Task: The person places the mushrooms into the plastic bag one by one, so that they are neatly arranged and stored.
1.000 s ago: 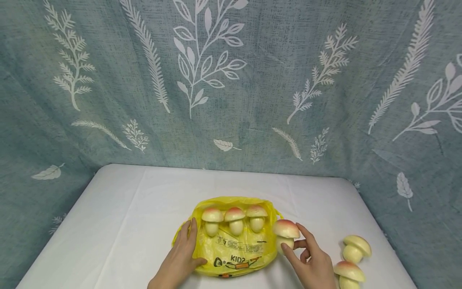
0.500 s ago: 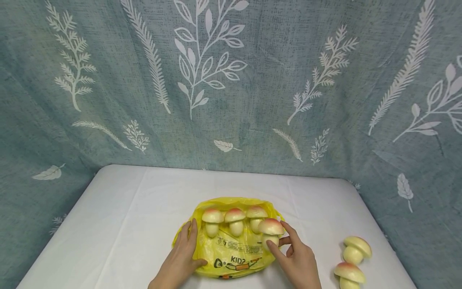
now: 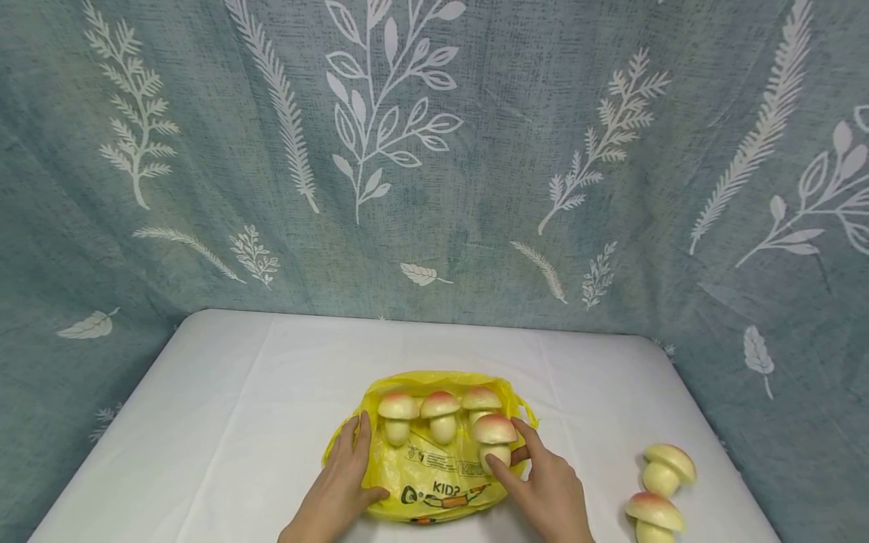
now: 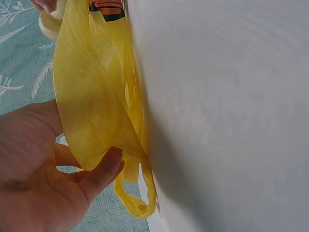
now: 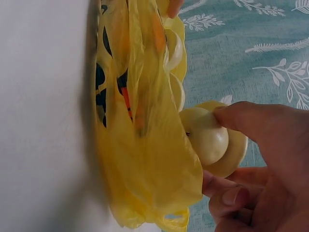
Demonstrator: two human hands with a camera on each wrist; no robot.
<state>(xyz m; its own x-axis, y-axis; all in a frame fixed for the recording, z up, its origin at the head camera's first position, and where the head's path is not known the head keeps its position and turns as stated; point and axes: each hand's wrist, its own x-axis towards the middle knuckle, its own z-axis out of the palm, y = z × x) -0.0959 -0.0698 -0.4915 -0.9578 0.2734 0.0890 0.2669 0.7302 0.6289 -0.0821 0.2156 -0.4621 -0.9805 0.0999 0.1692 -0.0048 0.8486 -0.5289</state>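
Observation:
A yellow plastic bag (image 3: 407, 475) with printed lettering lies opened out on the white table. Three toy mushrooms with pink-tinged caps, such as the middle mushroom (image 3: 443, 415), stand in a row inside. My right hand (image 3: 546, 483) pinches a fourth mushroom (image 3: 494, 437) by cap and stem, over the bag's right part and in front of the rightmost one of the row. From the right wrist view, this mushroom (image 5: 207, 137) shows its rounded stem end beside the bag's edge. My left hand (image 4: 63, 169) holds the bag's left side, thumb and fingers on either side of the plastic.
Two more mushrooms lie at the table's right: a paler mushroom (image 3: 667, 469) and, nearer, a pink-capped mushroom (image 3: 655, 516). A teal curtain (image 3: 434, 166) with white leaf prints hangs behind the table (image 3: 224, 422). Loop handles stick out at the bag's sides.
My right hand has carried the pinched mushroom leftward from beside the bag to over its right part. My left hand has stayed on the bag's left side.

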